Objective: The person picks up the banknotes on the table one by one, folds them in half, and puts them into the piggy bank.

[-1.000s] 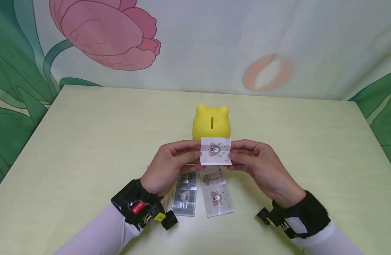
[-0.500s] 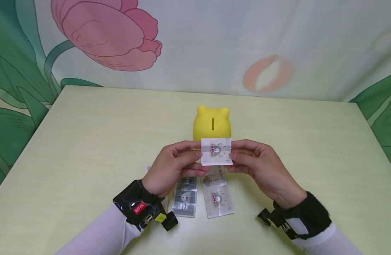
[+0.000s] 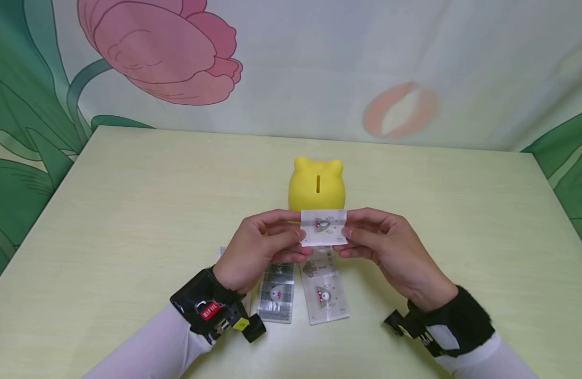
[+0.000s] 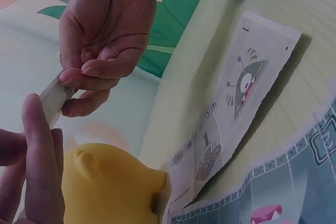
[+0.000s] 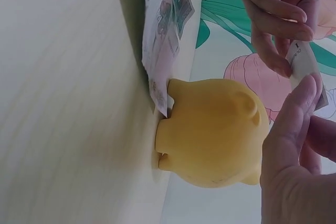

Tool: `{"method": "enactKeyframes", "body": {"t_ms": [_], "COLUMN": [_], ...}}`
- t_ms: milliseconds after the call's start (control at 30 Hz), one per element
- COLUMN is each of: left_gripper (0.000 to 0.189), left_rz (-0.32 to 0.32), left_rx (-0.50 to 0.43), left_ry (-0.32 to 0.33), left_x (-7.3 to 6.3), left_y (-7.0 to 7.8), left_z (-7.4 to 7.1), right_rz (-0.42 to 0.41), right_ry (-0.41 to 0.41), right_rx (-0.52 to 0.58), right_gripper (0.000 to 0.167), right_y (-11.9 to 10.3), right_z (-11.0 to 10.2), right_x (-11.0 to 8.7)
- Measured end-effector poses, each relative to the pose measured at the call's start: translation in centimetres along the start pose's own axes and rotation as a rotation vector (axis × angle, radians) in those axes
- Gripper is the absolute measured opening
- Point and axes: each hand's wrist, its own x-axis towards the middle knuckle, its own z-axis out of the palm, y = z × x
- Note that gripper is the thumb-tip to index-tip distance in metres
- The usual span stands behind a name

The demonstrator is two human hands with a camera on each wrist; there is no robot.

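Note:
A small pale play banknote, creased across and printed with a cartoon figure, is held up between my two hands in front of the yellow piggy bank. My left hand pinches its left edge between thumb and fingers. At the right edge, the right hand pinches it the same way. The piggy bank has a slot in its top; its lower part is hidden behind the note and hands in the head view. Seen from the right wrist, the note is above the table beside the piggy bank.
Beneath my hands lie a pale banknote and a grey-green banknote on the light wooden table. More pale paper is partly covered by the left hand. A curtain with flower prints hangs behind the table.
The note's top edge has come down and its visible face looks shorter, as if tilting or folding along the crease. Both hands have stayed nearly in place.

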Motion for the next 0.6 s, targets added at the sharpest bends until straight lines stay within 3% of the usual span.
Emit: {"method": "enactKeyframes", "body": {"t_ms": [600], "left_gripper": [0.026], "left_rz": [0.025], "left_rx": [0.072], "left_ry": [0.024], "left_x": [0.08], "left_y": [-0.35], "left_z": [0.13], "right_rz": [0.002], "right_ry": [-0.019], "right_rx": [-0.047], "right_gripper": [0.022], "right_y": [0.1], "right_z": [0.27], "right_x": [-0.1]}}
